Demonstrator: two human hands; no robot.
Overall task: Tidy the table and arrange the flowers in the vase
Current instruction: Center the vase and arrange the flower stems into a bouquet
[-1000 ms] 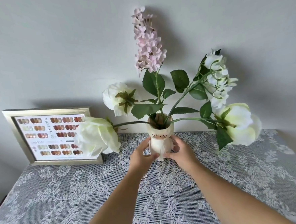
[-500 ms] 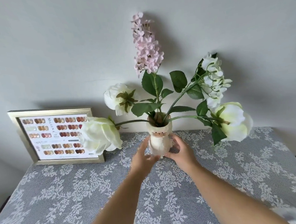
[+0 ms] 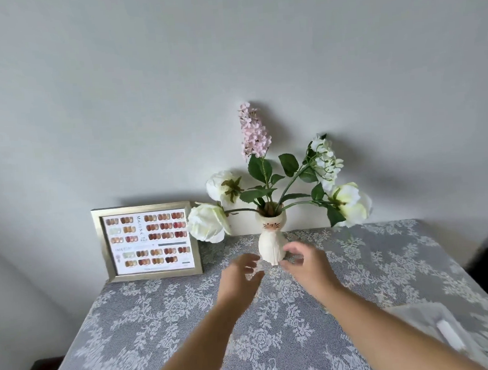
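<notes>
Your left hand (image 3: 239,274) and right hand (image 3: 307,265) hover with fingers spread and blurred, gripping nothing. Just beyond your fingertips, between them, stands the cat-faced vase (image 3: 270,238) holding flowers (image 3: 253,132). Left of your fingers, the framed chart (image 3: 147,240) reads roughly "MIGLINC".

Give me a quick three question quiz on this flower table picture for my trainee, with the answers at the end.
1. True or false: both hands are gripping the vase.
2. What stands on the table to the left of the vase?
3. Which flower stands tallest? A) pink flower B) white rose C) a sunflower

Key:
1. False: the left hand and right hand are open, just off it.
2. A picture frame, leaning at the wall.
3. A, the pink flower.
</notes>
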